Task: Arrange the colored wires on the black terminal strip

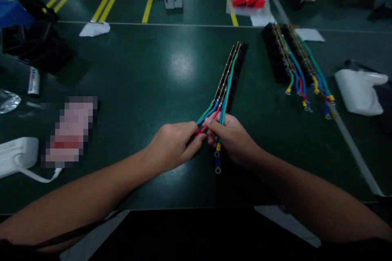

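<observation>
Both hands meet at the near end of a black strip (pixel 232 71) lying on the dark desk (pixel 137 73). The left hand (pixel 174 147) pinches the red wire (pixel 211 120) in closed fingers; the right hand (pixel 231 138) grips the wire bundle (pixel 225 98), whose ring terminals (pixel 217 161) hang below. Two more wired strips (pixel 288 55) lie to the right.

Dim overhead light, a soft glare patch on the dark green table (pixel 182 67), blurred and bowed edges.
</observation>
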The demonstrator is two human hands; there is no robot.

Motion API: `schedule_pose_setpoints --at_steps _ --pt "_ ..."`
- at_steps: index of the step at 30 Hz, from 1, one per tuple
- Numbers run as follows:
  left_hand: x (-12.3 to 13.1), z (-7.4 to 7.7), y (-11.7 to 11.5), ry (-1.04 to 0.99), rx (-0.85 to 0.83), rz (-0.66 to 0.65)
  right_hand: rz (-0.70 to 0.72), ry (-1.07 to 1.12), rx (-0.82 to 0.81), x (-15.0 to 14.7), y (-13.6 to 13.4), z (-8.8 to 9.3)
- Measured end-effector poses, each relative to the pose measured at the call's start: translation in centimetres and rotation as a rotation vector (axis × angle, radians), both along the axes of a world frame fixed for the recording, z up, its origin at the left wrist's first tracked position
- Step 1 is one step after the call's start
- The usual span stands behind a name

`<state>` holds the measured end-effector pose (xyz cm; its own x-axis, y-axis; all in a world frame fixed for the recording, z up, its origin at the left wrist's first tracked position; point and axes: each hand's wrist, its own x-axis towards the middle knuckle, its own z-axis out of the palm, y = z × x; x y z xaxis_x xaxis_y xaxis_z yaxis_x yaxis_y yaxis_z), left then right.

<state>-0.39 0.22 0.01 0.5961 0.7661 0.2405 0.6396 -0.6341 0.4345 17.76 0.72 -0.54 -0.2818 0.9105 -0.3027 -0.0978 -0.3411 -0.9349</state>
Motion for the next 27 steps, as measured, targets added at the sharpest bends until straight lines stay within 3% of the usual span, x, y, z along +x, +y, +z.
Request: schedule_pose_setpoints --at_steps 27 --pt "0.03 -0.28 0.32 0.006 -0.058 -0.093 -0.005 0.014 -0.021 0.05 -0.08 -0.09"
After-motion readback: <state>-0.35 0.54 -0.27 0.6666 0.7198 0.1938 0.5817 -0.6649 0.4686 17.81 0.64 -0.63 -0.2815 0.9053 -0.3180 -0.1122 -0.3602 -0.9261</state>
